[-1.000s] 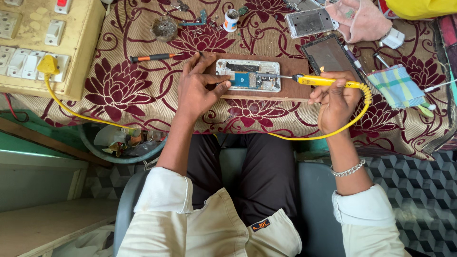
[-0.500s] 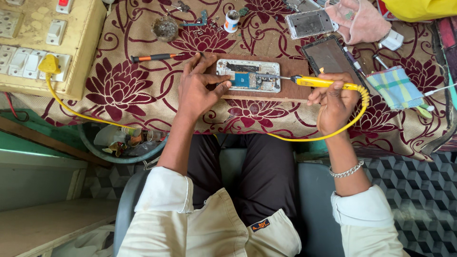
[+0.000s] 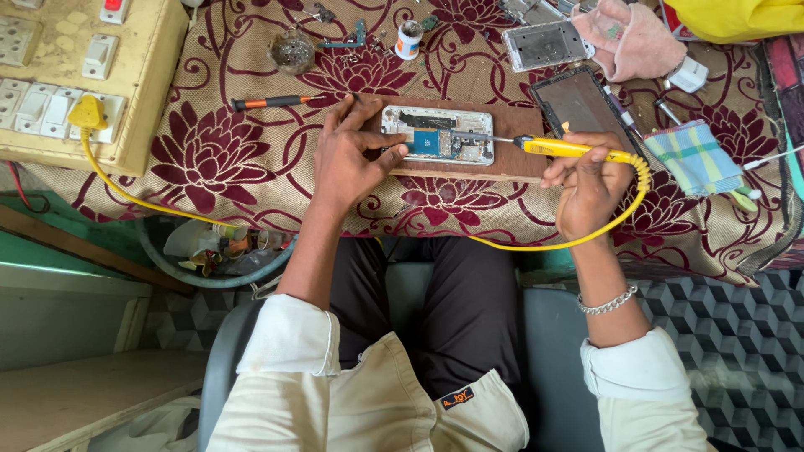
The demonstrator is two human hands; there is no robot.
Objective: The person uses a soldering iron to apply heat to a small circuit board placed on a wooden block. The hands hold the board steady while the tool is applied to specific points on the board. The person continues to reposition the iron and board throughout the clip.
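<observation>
Maroon floral pattern with cream swirls on the tablecloth (image 3: 251, 159); bright yellow on the soldering iron (image 3: 574, 149), its cord (image 3: 586, 238) and the plug (image 3: 88, 113); white frame, blue and grey innards on the opened phone (image 3: 438, 135); brown on the wooden board (image 3: 515, 163); orange and black on the screwdriver (image 3: 268, 102); blue, green and yellow checks on the cloth (image 3: 693, 157); pink on the rag (image 3: 628, 38); yellowed cream on the switchboard (image 3: 134, 75); silver on the bracelet (image 3: 607, 303); cream on the sleeves (image 3: 289, 335); black on the trousers (image 3: 461, 318); grey cube pattern on the floor (image 3: 737, 326)
</observation>
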